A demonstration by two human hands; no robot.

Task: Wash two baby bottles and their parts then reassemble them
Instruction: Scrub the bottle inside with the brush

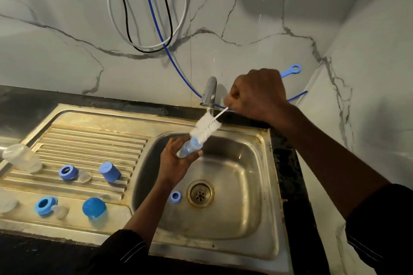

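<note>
Okay, left hand [176,163] gripped bottle [190,149], right hand [257,94] fisted round stem of brush [205,128]; bristles seemingly entering just above left fingers [173,144]; crooked shove could knock bottle loose.

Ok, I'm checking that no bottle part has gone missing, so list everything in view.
baby bottle: 1, clear bluish, over the basin, in the left hand
bottle brush: 1, white bristles, blue handle, tip at that bottle's mouth
second bottle: 1, clear, lying at the drainboard's left end
screw rings: 2, blue, on the drainboard
teats: 2, clear, one beside each screw ring
caps: 2, blue, on the drainboard
small ring: 1, blue, in the basin beside the drain
clear piece: 1, unidentifiable, far left edge
tap: 1, chrome, behind the basin
hoses: 3, white, black and blue, on the marble wall
left hand: 1, grips the baby bottle
right hand: 1, grips the brush handle
</note>
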